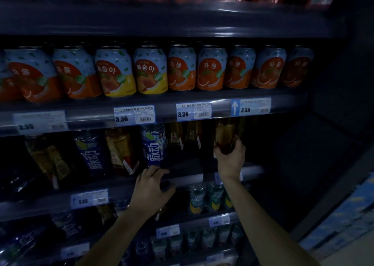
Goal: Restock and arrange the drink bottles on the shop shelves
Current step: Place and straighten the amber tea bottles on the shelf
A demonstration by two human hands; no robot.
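Observation:
In the dim light my right hand (230, 160) grips the base of an amber tea bottle (225, 134) at the right end of the middle shelf (188, 177), under the price rail. My left hand (150, 187) is curled round a dark bottle (166, 186) in front of that shelf's edge. The dark cap shows past my fingers, and a bit of the bottle's label shows below my wrist. Just above my left fingers stands a blue-labelled bottle (154, 144). More amber tea bottles (119, 150) and a second blue bottle (91, 154) stand to its left.
A row of orange and yellow juice cans (150, 73) fills the shelf above, with 3.30 price tags (134, 115) on its rail. Green-labelled bottles (206, 199) stand on the lower shelf. A dark side panel closes the unit on the right. Pale blue boxes (344, 221) lie at the far right.

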